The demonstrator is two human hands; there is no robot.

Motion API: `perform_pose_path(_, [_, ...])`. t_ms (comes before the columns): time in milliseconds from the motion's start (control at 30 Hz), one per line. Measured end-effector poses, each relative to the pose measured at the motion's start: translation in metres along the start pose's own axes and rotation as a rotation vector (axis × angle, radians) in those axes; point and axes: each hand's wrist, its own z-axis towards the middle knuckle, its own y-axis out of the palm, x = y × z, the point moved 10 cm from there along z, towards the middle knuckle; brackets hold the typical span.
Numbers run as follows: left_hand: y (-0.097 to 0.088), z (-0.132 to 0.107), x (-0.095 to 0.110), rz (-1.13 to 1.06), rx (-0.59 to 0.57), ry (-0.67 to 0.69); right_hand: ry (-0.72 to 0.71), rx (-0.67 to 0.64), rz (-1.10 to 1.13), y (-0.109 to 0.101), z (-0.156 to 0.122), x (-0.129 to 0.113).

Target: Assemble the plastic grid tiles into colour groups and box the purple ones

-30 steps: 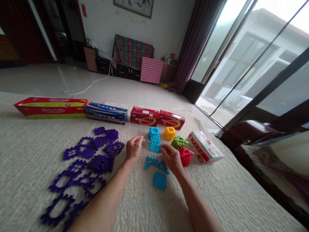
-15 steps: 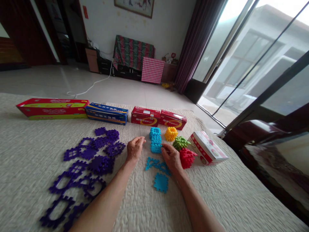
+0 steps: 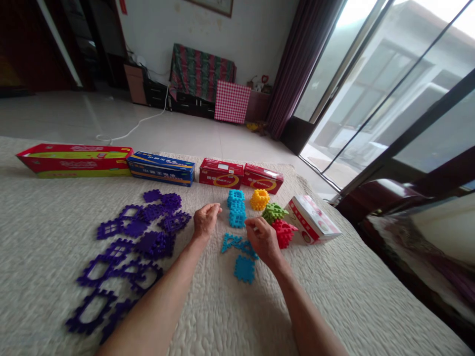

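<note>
A light-blue structure of interlocking toy panels (image 3: 236, 208) stands between my hands, made of joined cube shapes. To its left, my left hand (image 3: 206, 221) is closed, thumb and fingers together, with nothing visible in it. My right hand (image 3: 262, 238) is curled at the structure's near right corner, fingertips pinched; whether they touch it I cannot tell. Under and beside that hand lie loose light-blue triangular panels (image 3: 232, 242), partly covered. Closer to me is a flat light-blue square panel (image 3: 244, 269). Right of my right hand sits a red panel block (image 3: 284, 233).
Many purple panels (image 3: 97, 272) spread over the quilted cover (image 3: 222, 316) on the left. Yellow (image 3: 260, 199) and green (image 3: 274, 212) blocks stand behind the red one. A white box (image 3: 313, 220) is at right. Red-green (image 3: 83, 165), blue (image 3: 161, 169) and red boxes (image 3: 221, 173) line the back.
The view has tilted down slightly, so the scene sits a little differently. My right hand has drawn back slightly from the light-blue structure. My left hand keeps about the same pose.
</note>
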Motion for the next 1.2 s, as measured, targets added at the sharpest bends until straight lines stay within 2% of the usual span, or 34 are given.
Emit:
perform_pose_path(167, [0.0,0.0,0.001,0.015,0.009,0.026,-0.04,-0.319,-0.092,0.009,-0.018,-0.027])
perform_pose_path(300, [0.0,0.0,-0.001,0.017,0.01,0.025,-0.018,-0.558,-0.263,0.014,-0.042,-0.037])
perform_pose_path(400, [0.001,0.001,-0.002,0.002,0.0,0.014,-0.024,-0.639,-0.408,0.02,-0.058,-0.043])
perform_pose_path(533, [0.0,0.001,-0.004,-0.009,0.002,0.012,-0.028,-0.658,-0.519,0.027,-0.067,-0.048])
perform_pose_path(667, [0.001,0.001,-0.003,-0.013,-0.003,0.021,-0.013,-0.655,-0.442,0.024,-0.062,-0.051])
perform_pose_path(733, [0.001,0.001,-0.001,-0.003,-0.003,0.027,-0.023,-0.611,-0.368,0.017,-0.05,-0.053])
perform_pose_path(933, [0.001,0.001,0.001,0.028,-0.005,0.028,-0.142,-0.283,-0.213,-0.001,-0.003,-0.05])
perform_pose_path(1067, [0.002,0.003,-0.001,0.049,-0.01,0.032,-0.148,-0.126,-0.167,0.002,0.01,-0.034])
perform_pose_path(1200, [0.001,0.003,-0.002,0.06,-0.011,0.035,-0.15,-0.137,-0.155,0.014,0.011,-0.022])
